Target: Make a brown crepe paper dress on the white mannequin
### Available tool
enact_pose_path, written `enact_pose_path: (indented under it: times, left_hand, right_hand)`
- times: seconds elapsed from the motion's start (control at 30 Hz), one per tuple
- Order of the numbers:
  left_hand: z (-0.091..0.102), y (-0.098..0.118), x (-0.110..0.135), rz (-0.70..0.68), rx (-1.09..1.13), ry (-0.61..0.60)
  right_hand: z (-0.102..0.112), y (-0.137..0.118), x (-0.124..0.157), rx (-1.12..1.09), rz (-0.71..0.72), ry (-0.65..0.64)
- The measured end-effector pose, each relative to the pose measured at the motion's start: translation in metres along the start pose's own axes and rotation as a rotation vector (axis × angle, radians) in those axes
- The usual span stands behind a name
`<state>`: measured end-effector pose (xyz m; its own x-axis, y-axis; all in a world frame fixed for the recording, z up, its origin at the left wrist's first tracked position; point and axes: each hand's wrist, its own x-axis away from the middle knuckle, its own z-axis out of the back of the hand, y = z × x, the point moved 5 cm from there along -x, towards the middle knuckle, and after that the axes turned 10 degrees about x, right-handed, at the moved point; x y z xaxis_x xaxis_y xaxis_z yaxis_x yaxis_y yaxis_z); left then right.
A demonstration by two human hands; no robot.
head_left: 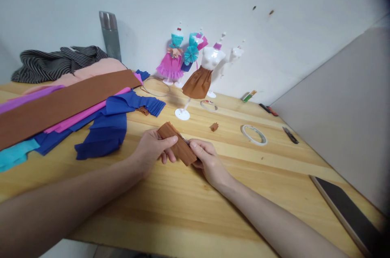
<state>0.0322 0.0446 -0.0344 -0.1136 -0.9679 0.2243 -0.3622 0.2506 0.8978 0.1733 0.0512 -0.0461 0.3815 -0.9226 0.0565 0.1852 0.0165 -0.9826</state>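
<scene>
A folded piece of brown crepe paper [176, 144] is held over the table between my two hands. My left hand [152, 146] pinches its left end, thumb on top and fingers beneath. Closed at the paper's right end, my right hand [207, 158] grips scissors [184, 139], whose thin metal blade lies along the upper edge; their handles are hidden in the hand. Beyond stands a small white dress form [213, 59] wearing a brown pleated skirt [198, 83]. A small brown scrap [214, 126] lies on the table past my right hand.
Long crepe paper strips [70, 99] in several colours lie at the left, near a striped cloth [61, 63] and a bottle [110, 34]. Other dressed forms [172, 59] stand by the wall. At the right are a tape roll [254, 135], a cutter [290, 135] and a dark tablet-like slab [344, 209].
</scene>
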Motion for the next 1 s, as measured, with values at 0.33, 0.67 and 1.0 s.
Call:
enact_pose_path:
  times: [0.33,0.67,1.0]
  left_hand:
    - [-0.0009,0.0001,0.0001,0.001,-0.015,-0.021]
    - [-0.0016,-0.001,-0.0011,0.013,-0.003,-0.039]
    - [-0.0014,-0.0013,-0.0008,-0.001,-0.001,-0.039]
  right_hand:
    - [0.0002,-0.0018,0.0022,0.023,-0.013,0.007]
    - [-0.0004,-0.0026,0.0031,0.039,-0.038,0.019]
    - [-0.001,-0.0036,0.0042,0.046,-0.051,0.016]
